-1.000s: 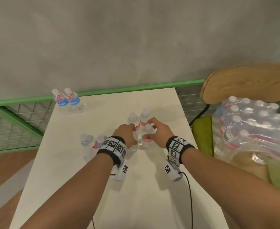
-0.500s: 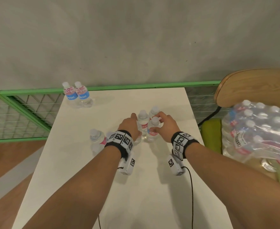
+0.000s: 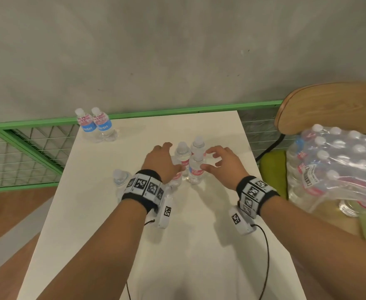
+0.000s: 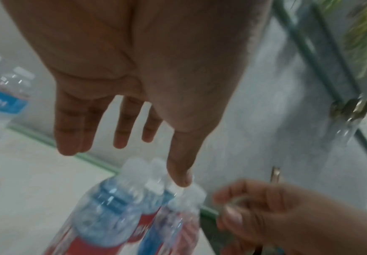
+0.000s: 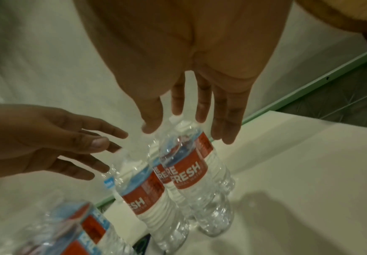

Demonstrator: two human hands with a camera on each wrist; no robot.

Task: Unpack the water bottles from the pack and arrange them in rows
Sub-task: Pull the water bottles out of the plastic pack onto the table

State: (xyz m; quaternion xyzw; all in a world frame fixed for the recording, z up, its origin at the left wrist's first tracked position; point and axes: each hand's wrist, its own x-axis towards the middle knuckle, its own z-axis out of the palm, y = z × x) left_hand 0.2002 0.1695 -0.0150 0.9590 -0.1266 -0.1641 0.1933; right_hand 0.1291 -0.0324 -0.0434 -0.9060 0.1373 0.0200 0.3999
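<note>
A cluster of clear water bottles with red and blue labels point(image 3: 196, 169) stands upright mid-table, caps close together. My left hand point(image 3: 167, 158) hovers over the cluster's left side and hides part of one bottle. Its fingers point(image 4: 121, 132) are straight above the caps point(image 4: 134, 165). My right hand point(image 3: 212, 159) is beside the nearest bottle point(image 5: 191, 172) with its fingers point(image 5: 202, 112) spread and holding nothing. One more bottle point(image 3: 119, 180) stands left of my left wrist. A pair of bottles point(image 3: 95, 126) stands at the far left corner. The shrink-wrapped pack point(image 3: 340, 165) lies on a chair to the right.
The white table point(image 3: 177, 245) has bare surface in front of the cluster and between it and the far pair. A green wire fence point(image 3: 26, 152) runs behind and to the left. The wooden chair back point(image 3: 329, 107) rises right of the table.
Both hands gripped bottle tops in the cluster earlier; now they have let go, opened their fingers and drawn slightly apart. The bottles stay standing.
</note>
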